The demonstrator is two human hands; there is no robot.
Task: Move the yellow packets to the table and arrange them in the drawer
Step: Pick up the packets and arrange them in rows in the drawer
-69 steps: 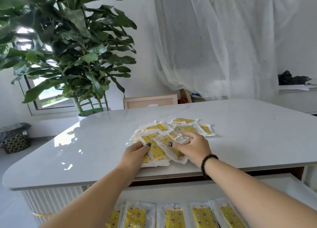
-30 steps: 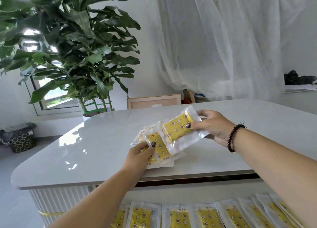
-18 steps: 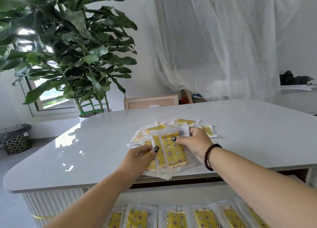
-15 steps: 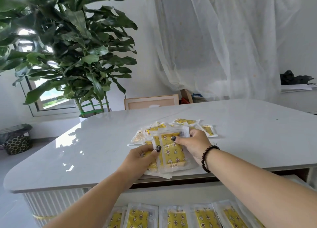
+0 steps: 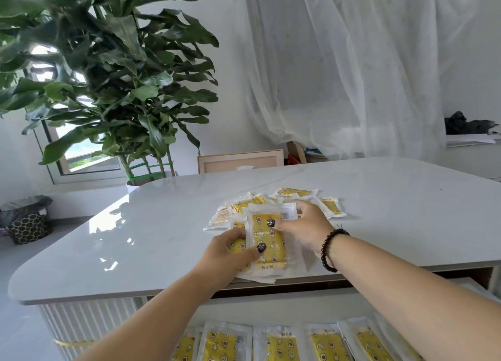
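A small stack of yellow packets [image 5: 271,245] lies at the near edge of the white table [image 5: 168,236], held between both hands. My left hand [image 5: 227,255] grips its left side with the thumb on top. My right hand [image 5: 306,229] holds its right side, thumb pressed on the top packet. More loose yellow packets [image 5: 329,206] lie scattered on the table just behind the hands. Below the table edge the open drawer [image 5: 271,306] holds a row of yellow packets [image 5: 282,345] laid side by side.
A large potted plant [image 5: 108,76] stands behind the table's left end. A wooden frame [image 5: 240,161] leans beyond the far edge, under a white curtain [image 5: 352,62]. A bin [image 5: 27,219] sits on the floor at left.
My right hand lifted one packet, brought it back down onto the stack under my left hand, and both hands now square the stack at the table's near edge.
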